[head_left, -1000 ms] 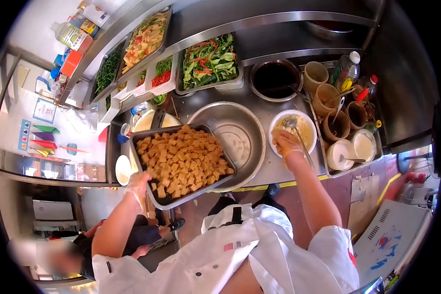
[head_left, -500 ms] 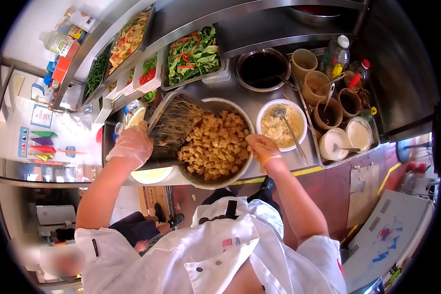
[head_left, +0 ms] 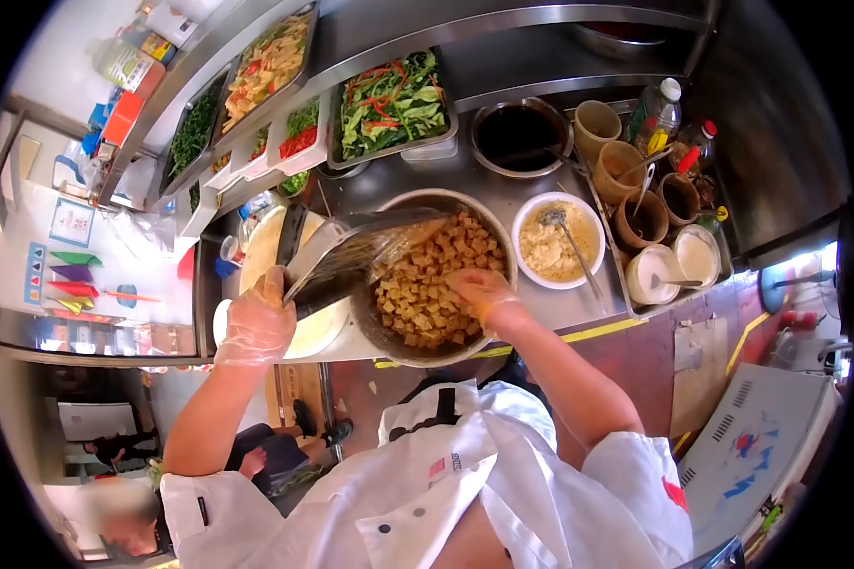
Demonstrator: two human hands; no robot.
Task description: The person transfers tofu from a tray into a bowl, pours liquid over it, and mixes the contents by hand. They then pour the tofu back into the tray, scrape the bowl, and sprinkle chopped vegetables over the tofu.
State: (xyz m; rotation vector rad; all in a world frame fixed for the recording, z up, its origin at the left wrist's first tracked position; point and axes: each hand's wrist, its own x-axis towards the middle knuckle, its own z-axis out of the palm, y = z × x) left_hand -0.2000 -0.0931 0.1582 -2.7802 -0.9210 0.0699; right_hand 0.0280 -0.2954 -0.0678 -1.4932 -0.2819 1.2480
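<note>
My left hand (head_left: 258,322), in a clear plastic glove, is closed on the rim of a metal tray (head_left: 337,245). Tipped steeply, the tray overhangs the left side of a large steel bowl (head_left: 501,223), and brown residue streaks its inside. Brown diced food cubes (head_left: 427,308) fill much of the bowl. Over their right part reaches my right hand (head_left: 484,296), its fingers stretched out and touching the cubes; the fingertips are partly hidden. Right of the bowl stands a white bowl (head_left: 601,237) of pale crumbly food with a spoon (head_left: 576,248) in it.
Behind are a tray of green vegetables (head_left: 394,104) and a bowl of dark liquid (head_left: 517,133). Sauce cups (head_left: 639,223) and bottles (head_left: 657,109) crowd a tray at right. A round pale board (head_left: 318,332) lies under my left hand. Another person (head_left: 128,522) is at lower left.
My right hand has left the bowl's rim and moved in onto the cubes. The tray in my left hand is tipped more steeply, and the bowl sits slightly further right in view.
</note>
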